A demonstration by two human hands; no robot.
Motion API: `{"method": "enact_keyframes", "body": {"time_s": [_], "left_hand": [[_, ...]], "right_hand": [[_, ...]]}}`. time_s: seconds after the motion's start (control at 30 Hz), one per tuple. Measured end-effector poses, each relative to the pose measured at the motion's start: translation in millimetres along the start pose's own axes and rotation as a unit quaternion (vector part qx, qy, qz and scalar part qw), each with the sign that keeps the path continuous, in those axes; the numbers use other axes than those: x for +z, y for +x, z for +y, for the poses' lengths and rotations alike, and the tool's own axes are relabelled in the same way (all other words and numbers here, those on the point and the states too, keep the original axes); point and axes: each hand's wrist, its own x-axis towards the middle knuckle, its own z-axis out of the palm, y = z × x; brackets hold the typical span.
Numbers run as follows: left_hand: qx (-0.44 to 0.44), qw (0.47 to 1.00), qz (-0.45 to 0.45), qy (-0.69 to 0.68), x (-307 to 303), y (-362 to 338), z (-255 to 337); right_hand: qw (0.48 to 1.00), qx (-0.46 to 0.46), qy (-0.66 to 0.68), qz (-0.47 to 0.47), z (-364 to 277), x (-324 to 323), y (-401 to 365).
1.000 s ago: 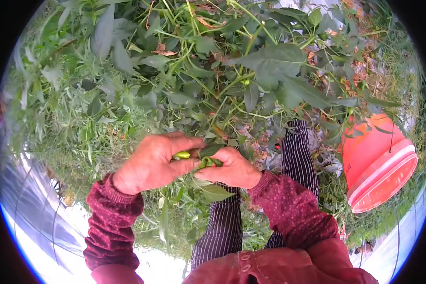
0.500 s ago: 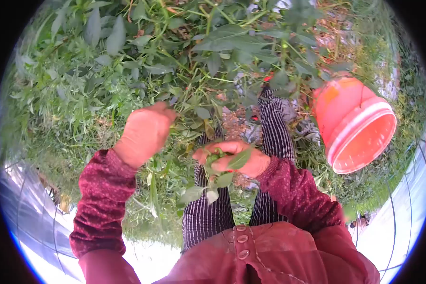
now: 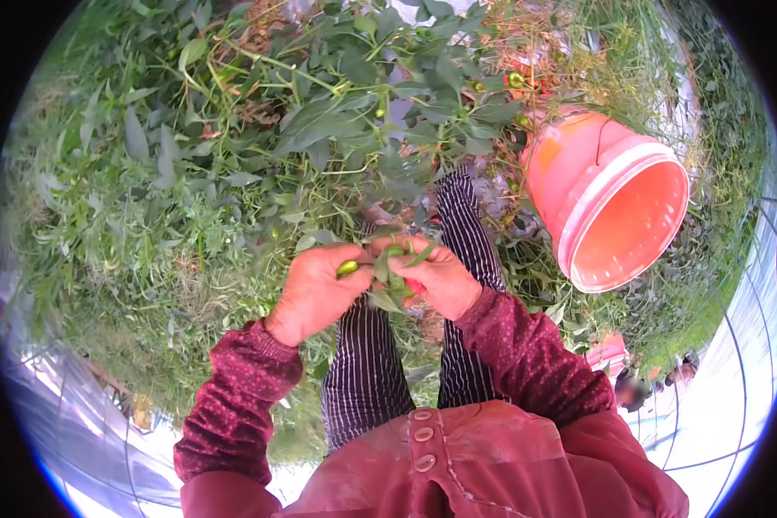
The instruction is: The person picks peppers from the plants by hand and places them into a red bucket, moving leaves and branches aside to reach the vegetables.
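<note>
My left hand (image 3: 315, 289) is closed around a small green pepper (image 3: 347, 268), which shows between thumb and fingers. Close beside it, my right hand (image 3: 436, 278) is closed on a leafy green sprig (image 3: 386, 300). Something red (image 3: 414, 286) shows under its thumb. The fingertips of both hands meet around the leaves in front of my striped trousers (image 3: 367, 367). Part of what the fingers hold is hidden.
A pink-red bucket (image 3: 570, 186) lies tilted at the right, its opening towards me. Dense pepper plants (image 3: 345, 112) fill the ground ahead and to the left. Red and green peppers (image 3: 516, 80) lie behind the bucket. Part of another person (image 3: 634, 393) shows at lower right.
My left hand has come down and right from the plants to meet my right hand, and a green pepper now shows in it. The bucket appears further left in view.
</note>
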Motion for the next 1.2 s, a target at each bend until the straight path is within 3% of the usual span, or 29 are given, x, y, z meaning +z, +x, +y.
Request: {"method": "enact_keyframes", "body": {"time_s": [0.1,0.17,0.2,0.23,0.27,0.33,0.4,0.47,0.53,0.57,0.6,0.63,0.67,0.7,0.8,0.87,0.9,0.97,1.03,1.1,1.17,1.2], "left_hand": [[-0.074,0.997,0.011,0.020,-11,4,-1],[-0.050,0.995,0.023,0.080,-18,1,-17],[-0.021,0.960,-0.035,0.278,-19,-6,-22],[0.007,0.881,-0.090,0.464,-19,-12,-24],[0.013,0.879,-0.087,0.470,-13,-17,-16],[0.002,0.818,-0.118,0.563,6,-16,6],[0.101,0.916,-0.072,0.383,26,1,31],[0.098,0.984,-0.098,0.114,61,26,83],[0.203,0.977,-0.060,0.029,103,48,126],[0.199,0.973,-0.114,-0.032,120,58,152],[0.251,0.954,-0.140,-0.084,144,68,166],[0.230,0.949,-0.179,-0.119,168,75,179],[0.235,0.949,-0.183,-0.101,186,80,191],[0.256,0.957,-0.134,-0.018,203,82,195],[0.324,0.942,-0.076,0.026,207,104,203],[0.171,0.959,-0.222,-0.030,201,119,208],[0.218,0.964,-0.134,-0.076,213,123,198],[0.240,0.957,-0.112,-0.118,235,132,184],[0.250,0.949,-0.175,-0.076,220,135,186],[0.250,0.956,-0.155,-0.008,193,137,186],[0.228,0.969,-0.092,-0.006,160,146,178],[0.252,0.965,-0.022,0.067,137,154,175]], "right_hand": [[0.996,-0.057,0.060,0.013,-9,-19,-7],[0.995,-0.060,0.071,0.041,-15,-36,-18],[0.994,-0.069,0.073,0.037,-20,-42,-26],[0.994,-0.079,0.075,0.031,-24,-47,-37],[0.993,-0.090,0.076,0.025,-28,-52,-50],[0.991,-0.115,0.060,0.009,-37,-64,-76],[0.986,-0.155,0.064,0.000,-49,-74,-106],[0.974,-0.213,0.077,0.019,-61,-88,-133],[0.949,-0.284,0.109,0.085,-68,-111,-155],[0.929,-0.321,0.129,0.129,-70,-123,-162],[0.909,-0.333,0.135,0.211,-76,-128,-168],[0.882,-0.342,0.140,0.292,-81,-133,-172],[0.877,-0.356,0.138,0.292,-82,-144,-175],[0.891,-0.363,0.174,0.211,-79,-166,-175],[0.865,-0.386,0.225,0.230,-72,-199,-168],[0.860,-0.391,0.217,0.246,-64,-202,-164],[0.858,-0.391,0.215,0.255,-60,-208,-159],[0.854,-0.407,0.220,0.236,-49,-215,-148],[0.856,-0.414,0.218,0.219,-49,-207,-142],[0.848,-0.375,0.209,0.312,-61,-180,-147],[0.851,-0.363,0.223,0.309,-59,-180,-149],[0.854,-0.351,0.235,0.304,-57,-179,-149]]}}
